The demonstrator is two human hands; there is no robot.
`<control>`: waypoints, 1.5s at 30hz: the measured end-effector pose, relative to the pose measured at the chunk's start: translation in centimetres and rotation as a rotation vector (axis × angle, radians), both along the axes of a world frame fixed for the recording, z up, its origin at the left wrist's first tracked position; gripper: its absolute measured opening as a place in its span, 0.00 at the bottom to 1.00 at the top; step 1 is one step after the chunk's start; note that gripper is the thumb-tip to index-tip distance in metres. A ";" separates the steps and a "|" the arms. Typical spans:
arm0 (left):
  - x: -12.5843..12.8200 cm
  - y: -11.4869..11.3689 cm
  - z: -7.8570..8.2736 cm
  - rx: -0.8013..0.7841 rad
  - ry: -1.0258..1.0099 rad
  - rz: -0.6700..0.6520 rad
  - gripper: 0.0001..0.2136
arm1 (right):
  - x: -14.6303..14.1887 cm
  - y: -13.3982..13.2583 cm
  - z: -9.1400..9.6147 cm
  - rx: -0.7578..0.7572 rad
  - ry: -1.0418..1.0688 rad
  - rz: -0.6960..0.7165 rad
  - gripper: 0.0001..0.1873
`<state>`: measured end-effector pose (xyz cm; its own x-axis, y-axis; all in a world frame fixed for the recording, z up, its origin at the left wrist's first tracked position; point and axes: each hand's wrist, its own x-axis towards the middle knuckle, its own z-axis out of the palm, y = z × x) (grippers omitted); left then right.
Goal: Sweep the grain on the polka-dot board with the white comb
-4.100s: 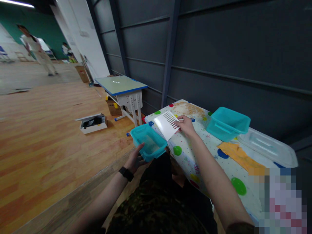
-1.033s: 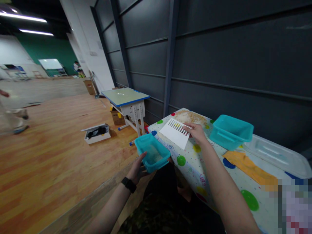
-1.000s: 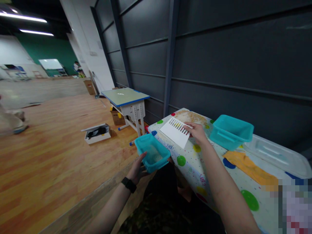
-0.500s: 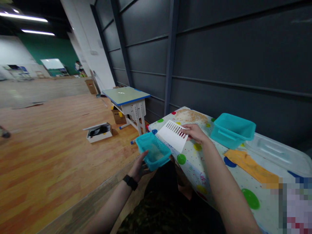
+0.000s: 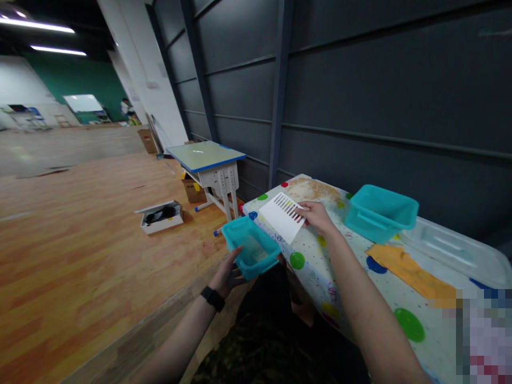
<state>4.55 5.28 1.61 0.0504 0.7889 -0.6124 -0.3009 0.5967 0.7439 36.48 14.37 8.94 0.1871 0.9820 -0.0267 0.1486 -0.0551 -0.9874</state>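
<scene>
My left hand [image 5: 229,272] grips a small teal tub [image 5: 250,248] from below and holds it against the near edge of the table [image 5: 352,277], just under the tabletop. Pale grain lies in the tub's bottom. My right hand [image 5: 318,216] pinches a white slotted plastic scraper [image 5: 282,216] and holds it flat on the polka-dot tablecloth right above the tub. Farther back on the cloth lies a scattered patch of grain [image 5: 311,189].
A second teal tub [image 5: 380,212] stands on the table to the right, beside a clear plastic lid [image 5: 454,250] and an orange cloth [image 5: 408,268]. A blue-edged desk [image 5: 206,156] and an open white box [image 5: 161,216] stand on the wooden floor to the left.
The scraper, tilted up over the tub half a second ago, now lies flatter and slightly back on the cloth. The tub stays at the table edge. A passer-by has left the view.
</scene>
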 end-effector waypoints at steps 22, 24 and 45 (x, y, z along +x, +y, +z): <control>-0.1 -0.1 -0.8 0.034 0.010 -0.006 0.18 | 0.6 0.0 0.5 -0.004 0.059 -0.002 0.08; -0.1 -0.1 -0.6 0.034 0.005 -0.002 0.17 | 0.7 0.0 0.5 -0.002 0.040 -0.039 0.07; -0.1 0.1 -1.1 0.038 -0.023 -0.013 0.20 | 0.0 1.5 -1.9 0.133 -0.138 -0.132 0.09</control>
